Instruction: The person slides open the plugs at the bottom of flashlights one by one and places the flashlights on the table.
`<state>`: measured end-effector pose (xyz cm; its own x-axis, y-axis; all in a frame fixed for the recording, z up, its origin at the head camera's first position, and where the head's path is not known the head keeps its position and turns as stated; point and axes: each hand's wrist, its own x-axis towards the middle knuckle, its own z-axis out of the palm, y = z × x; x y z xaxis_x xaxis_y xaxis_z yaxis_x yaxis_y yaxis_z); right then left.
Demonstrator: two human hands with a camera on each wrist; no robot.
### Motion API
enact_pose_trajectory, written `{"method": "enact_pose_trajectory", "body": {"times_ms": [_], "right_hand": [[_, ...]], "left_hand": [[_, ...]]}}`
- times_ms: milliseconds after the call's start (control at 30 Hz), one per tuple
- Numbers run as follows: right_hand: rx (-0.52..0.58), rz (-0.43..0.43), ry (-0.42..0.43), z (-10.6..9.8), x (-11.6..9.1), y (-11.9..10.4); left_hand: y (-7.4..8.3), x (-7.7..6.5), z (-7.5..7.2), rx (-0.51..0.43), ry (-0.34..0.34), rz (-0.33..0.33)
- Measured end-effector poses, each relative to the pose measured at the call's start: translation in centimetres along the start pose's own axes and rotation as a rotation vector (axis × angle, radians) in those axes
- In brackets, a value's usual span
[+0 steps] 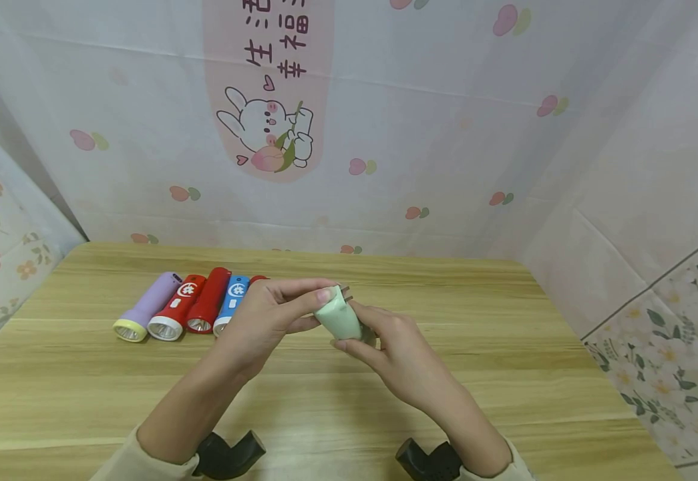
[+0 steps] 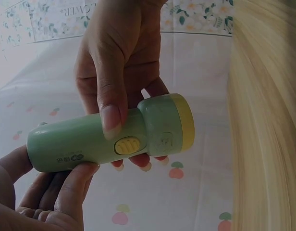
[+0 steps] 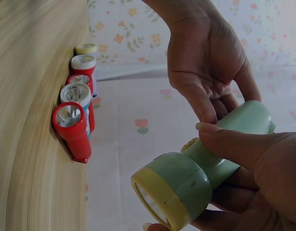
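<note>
While left grip (image 1: 269, 308) pinches the green flashlight (image 1: 339, 319) (apparently pronged), right grip (image 1: 398, 344) clasps it.

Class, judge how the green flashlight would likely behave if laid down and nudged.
The green flashlight would probably roll in a curve, since its round head is wider than the rest. The raised yellow switch or the prongs might catch and halt it. It is likely stiff: held near both ends, it shows no bend.
</note>
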<state>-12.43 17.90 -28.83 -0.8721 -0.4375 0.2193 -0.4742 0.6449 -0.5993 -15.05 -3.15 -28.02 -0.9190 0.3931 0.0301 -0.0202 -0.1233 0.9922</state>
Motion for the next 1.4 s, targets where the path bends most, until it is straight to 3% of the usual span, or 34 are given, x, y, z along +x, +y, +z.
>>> {"method": "enact_pose_trajectory", "body": {"times_ms": [1400], "right_hand": [[0.017, 0.025, -0.015, 0.13, 0.08, -0.1]], "left_hand": [[-0.18, -0.08, 0.05, 0.022, -0.001, 0.006]]}}
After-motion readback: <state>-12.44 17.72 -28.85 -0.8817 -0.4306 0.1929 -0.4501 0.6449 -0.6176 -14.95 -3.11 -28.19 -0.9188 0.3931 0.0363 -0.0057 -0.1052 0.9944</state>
